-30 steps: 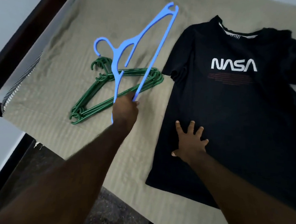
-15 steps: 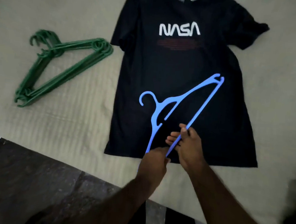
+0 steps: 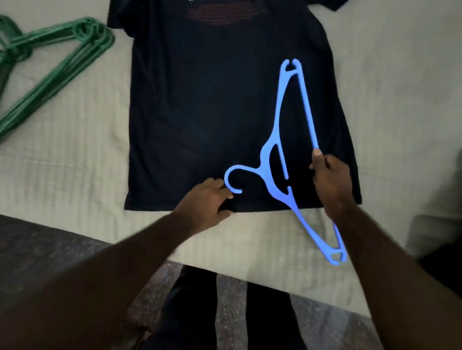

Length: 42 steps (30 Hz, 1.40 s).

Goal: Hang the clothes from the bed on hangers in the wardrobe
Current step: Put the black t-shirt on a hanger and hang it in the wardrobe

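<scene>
Loading step: right hand (image 3: 330, 181) fingers clamp the blue hanger (image 3: 265, 163) bar; left hand (image 3: 209, 200) fingers pinch the T-shirt (image 3: 202, 104) hem. Next: lift hem, slide hanger inside

Black NASA T-shirt (image 3: 202, 104) spread flat; blue hanger (image 3: 266, 161) above its hem; green hangers (image 3: 97, 33) beside.
</scene>
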Tool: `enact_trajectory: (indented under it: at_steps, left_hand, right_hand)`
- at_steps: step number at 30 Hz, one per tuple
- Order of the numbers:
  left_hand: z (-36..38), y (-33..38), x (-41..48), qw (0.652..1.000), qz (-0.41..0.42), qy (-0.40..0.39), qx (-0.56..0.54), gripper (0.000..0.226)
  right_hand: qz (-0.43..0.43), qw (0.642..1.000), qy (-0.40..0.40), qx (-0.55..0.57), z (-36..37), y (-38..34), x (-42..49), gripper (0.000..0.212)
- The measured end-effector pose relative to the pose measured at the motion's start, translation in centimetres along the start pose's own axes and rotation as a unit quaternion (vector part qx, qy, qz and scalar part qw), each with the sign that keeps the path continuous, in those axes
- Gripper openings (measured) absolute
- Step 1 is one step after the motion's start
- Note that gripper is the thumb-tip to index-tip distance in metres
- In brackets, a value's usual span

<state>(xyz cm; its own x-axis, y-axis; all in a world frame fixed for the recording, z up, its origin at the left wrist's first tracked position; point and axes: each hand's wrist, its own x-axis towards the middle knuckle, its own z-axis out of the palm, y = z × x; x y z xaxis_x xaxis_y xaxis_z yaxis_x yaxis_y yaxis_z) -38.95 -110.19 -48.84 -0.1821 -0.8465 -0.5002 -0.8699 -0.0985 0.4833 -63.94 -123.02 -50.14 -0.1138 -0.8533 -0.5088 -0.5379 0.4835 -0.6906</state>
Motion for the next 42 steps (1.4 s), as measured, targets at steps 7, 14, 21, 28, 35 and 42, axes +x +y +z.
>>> enact_trajectory:
  at_steps: [7,14,21,28,35,42]
  left_hand:
    - [1.6,1.0,0.2,0.997,-0.031,0.071,0.005,0.022]
    - [1.6,2.0,0.1,0.980,-0.115,0.119,-0.111,0.015]
    - [-1.0,1.5,2.4,0.931,-0.260,0.119,-0.227,0.006]
    - [-4.9,-0.1,4.9,0.926,-0.205,0.209,-0.240,0.006]
    - [-5.5,1.9,3.9,0.952,-0.091,0.234,-0.175,0.014]
    - [-4.5,0.5,1.3,0.983,-0.126,0.104,0.079,0.040]
  right_hand:
    - [0.035,0.998,-0.050,0.010,-3.0,2.8,-0.2,0.045]
    - [-0.034,0.981,-0.155,-0.111,-5.2,5.0,-2.2,0.044]
    - [-0.093,0.959,-0.218,-0.155,-4.5,6.2,-4.3,0.046]
    - [-0.129,0.923,-0.247,-0.266,-3.2,7.0,-6.0,0.042]
    - [-0.088,0.957,-0.200,-0.191,-1.3,5.8,-6.5,0.031]
    - [-0.014,0.995,-0.094,-0.043,0.7,6.8,-6.6,0.034]
